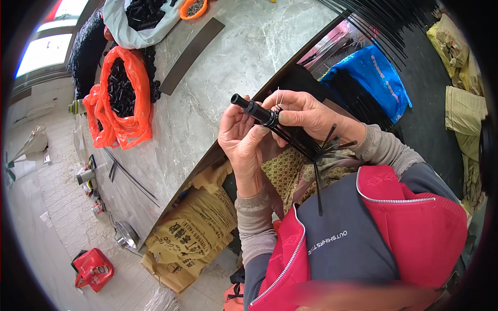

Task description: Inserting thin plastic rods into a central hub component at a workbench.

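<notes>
In front of my body, both hands hold what looks like a black umbrella frame (296,139), with a hollow tube end and a ringed collar pointing up to the left. My left hand (241,147) has its fingers behind the tube and its thumb against the collar's underside. From the other side, my right hand (307,115) pinches at the collar between thumb and fingers. A thin pale wire (278,95) stands up beside the right fingertips. Several slim black ribs (319,181) fan out from the frame's lower end, over my lap.
On the grey marbled table (207,93) lie a dark curved strip (192,56), an orange bag (141,122) of short black tubes and a whitish bag (116,31) of black parts. Long black rods (371,26) jut in near a blue sack (386,78). A brown paper sack (192,233) stands below.
</notes>
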The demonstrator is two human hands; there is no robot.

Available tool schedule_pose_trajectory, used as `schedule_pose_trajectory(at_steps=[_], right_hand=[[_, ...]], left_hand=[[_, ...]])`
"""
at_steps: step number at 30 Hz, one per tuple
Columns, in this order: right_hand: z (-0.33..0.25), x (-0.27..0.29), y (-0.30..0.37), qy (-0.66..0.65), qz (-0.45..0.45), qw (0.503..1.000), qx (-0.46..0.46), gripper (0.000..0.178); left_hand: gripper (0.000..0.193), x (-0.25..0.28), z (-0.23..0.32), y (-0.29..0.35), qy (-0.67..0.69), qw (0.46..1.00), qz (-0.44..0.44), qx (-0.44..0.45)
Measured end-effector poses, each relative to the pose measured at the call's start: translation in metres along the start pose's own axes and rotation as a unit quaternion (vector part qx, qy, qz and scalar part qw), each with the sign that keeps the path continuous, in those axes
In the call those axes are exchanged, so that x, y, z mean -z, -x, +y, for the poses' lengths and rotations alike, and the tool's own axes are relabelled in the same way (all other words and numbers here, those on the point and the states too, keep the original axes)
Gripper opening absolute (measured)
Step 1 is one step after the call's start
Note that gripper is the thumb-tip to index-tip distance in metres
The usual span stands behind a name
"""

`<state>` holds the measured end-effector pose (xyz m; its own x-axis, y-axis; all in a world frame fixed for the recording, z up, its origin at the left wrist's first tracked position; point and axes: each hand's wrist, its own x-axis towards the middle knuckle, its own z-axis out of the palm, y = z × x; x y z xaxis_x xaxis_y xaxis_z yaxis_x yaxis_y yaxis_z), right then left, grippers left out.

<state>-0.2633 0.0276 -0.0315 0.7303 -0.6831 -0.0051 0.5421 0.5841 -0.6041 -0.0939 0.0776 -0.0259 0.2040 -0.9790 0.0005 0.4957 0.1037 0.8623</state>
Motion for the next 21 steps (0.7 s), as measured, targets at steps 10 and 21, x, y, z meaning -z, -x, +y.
schedule_pose_trajectory(at_steps=[10,21], right_hand=[[0.008,0.015,-0.001,-0.040,0.043,0.998,-0.001,0.039],[0.005,0.016,-0.004,-0.053,0.029,0.998,0.023,0.035]], left_hand=[[0.053,-0.025,-0.005,0.018,-0.095,0.992,0.039,-0.070],[0.069,-0.054,-0.004,0.062,-0.441,0.876,0.053,-0.188]])
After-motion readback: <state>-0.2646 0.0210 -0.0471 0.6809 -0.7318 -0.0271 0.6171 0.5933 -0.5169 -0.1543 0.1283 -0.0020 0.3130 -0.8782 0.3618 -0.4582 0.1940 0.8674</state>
